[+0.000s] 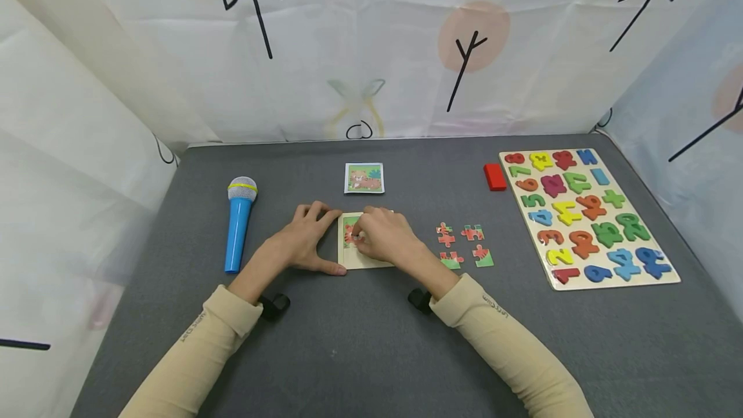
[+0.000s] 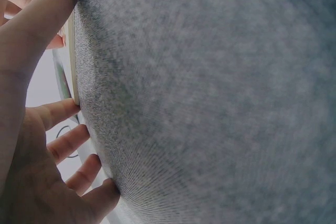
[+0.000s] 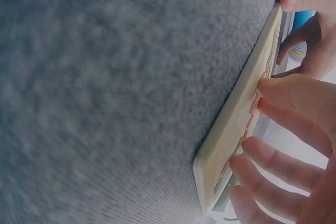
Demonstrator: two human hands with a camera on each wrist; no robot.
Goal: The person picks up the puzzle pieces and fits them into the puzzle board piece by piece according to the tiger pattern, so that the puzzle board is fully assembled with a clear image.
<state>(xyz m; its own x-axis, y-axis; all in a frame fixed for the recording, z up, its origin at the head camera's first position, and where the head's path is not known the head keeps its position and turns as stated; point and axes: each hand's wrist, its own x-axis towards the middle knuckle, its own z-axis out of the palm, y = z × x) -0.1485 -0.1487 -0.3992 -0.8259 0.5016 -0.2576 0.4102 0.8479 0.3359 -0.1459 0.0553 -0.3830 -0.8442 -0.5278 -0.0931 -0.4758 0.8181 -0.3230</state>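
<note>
Thumb and index of right hand [image 1: 380, 235] close together, narrow, tips down at a puzzle piece [image 3: 254, 105] on the face of the puzzle board [image 1: 362, 264]. Pinching or just pressing: cannot tell. Other right fingers loosely bent over the same face, exact contact too fine to call.

Left hand [image 1: 307, 237] spread wide. Thumb against the near left corner of the board, index at the far left corner, bracing that edge. Remaining left fingers fanned out beyond, tips down near table level.

Board flat on the grey table [image 1: 342, 353], between both hands. Pale border, red and green print visible at the left part; much of the right part hidden under the right hand.

Black straps [image 1: 275, 307] at both wrists, cream sleeves [image 1: 186, 353] folded back above.

Right of right hand: loose puzzle pieces [image 1: 473, 232], rough two-by-two layout, mostly red, green along the near edge of the near pair.

Just past the board: small picture card [image 1: 364, 178], white border, flat, apart from board.

Left of left hand: toy microphone [image 1: 237, 228], blue handle, mesh head pointing away.

Far right: number board [image 1: 580, 284] with coloured numerals, red block [image 1: 495, 177] beside its far left corner. Behind everything: printed white cloth [image 1: 395, 50].
</note>
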